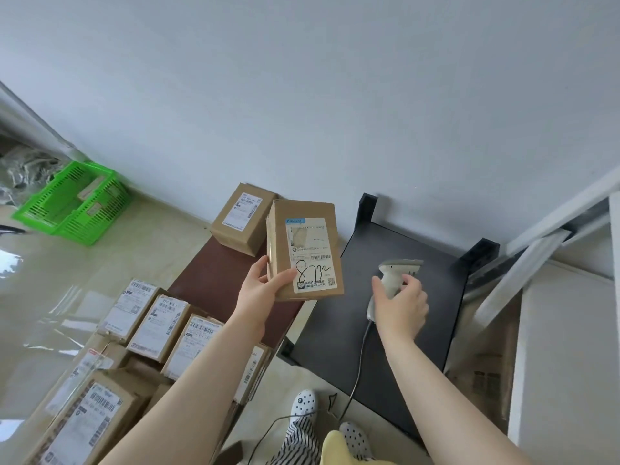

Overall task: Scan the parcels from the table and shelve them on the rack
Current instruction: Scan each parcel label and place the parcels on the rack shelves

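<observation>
Parcel with a white label and handwritten "8732" sits in the left hand, thumb curled over its label face, fingers behind its lower left edge, raised above the brown table. Just right of that grip, the right hand wraps the handle of a grey scanner over the black rack. Beyond the held parcel, another box rests on the table; more labelled boxes lie below left of the grip.
</observation>
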Demonstrator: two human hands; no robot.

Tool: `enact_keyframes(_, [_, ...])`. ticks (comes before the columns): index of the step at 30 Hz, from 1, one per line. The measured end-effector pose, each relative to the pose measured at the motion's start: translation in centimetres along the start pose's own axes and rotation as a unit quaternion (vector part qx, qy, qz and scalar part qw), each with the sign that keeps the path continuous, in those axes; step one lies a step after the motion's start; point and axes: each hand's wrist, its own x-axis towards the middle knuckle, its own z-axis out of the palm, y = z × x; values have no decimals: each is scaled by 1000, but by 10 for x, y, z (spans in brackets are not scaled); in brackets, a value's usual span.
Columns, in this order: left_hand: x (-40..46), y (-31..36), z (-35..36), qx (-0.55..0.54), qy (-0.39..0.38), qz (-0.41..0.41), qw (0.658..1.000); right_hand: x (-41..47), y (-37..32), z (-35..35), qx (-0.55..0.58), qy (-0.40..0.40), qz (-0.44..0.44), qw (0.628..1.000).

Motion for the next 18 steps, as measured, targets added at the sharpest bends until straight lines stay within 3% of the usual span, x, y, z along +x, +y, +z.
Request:
enact_keyframes(3, [-4, -7, -6, -7, 21, -7, 1000, 11, 12, 7, -56, -22, 62, 996])
enact_keyframes(8, [-8, -16, -16, 6, 20, -28, 999, 25, 22, 26, -94, -63, 60, 992])
enact_keyframes(15, [-7, -17, -29, 20, 45, -32, 998, 33, 16, 25, 11, -79, 100, 992])
enact_keyframes(18, [-5, -14, -28, 18, 46, -27, 998, 27, 1, 14, 135, -80, 122, 980])
